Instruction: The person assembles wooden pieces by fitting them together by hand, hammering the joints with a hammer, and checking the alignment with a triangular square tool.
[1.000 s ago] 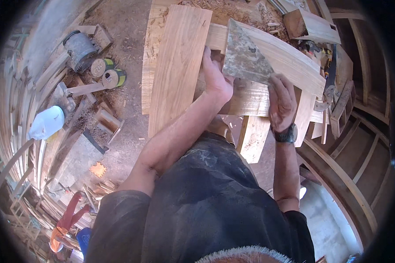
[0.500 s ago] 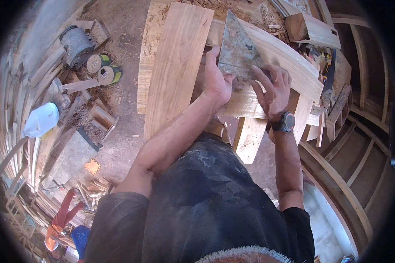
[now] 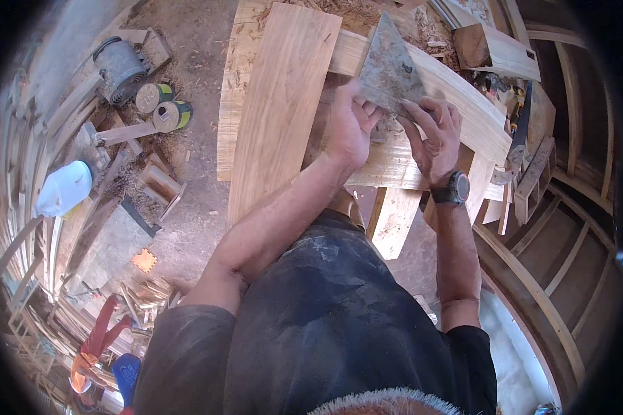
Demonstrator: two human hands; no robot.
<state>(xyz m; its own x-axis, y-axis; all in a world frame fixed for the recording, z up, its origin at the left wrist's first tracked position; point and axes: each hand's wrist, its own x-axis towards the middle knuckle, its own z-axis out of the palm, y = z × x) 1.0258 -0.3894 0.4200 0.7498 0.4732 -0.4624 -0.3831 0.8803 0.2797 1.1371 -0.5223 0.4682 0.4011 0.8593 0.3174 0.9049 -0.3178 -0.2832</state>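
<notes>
— So, from the head view, what do the hands hold?
— Both grip a flat grey metal blade [image 3: 389,69]. The left hand [image 3: 349,124] pinches its lower left corner, the right hand [image 3: 435,135] its lower right. It stands on the curved plank [image 3: 464,111].
— How might it feel?
— Probably thin, stiff, light, with sharp edges. Hold the bottom corners.

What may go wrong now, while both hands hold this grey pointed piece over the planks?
The grey triangular piece is gripped only at its lower edge by the left hand and right hand, so it may slip and its edges may cut bare fingers. The curved plank under it rests on loose boards and may shift.
</notes>
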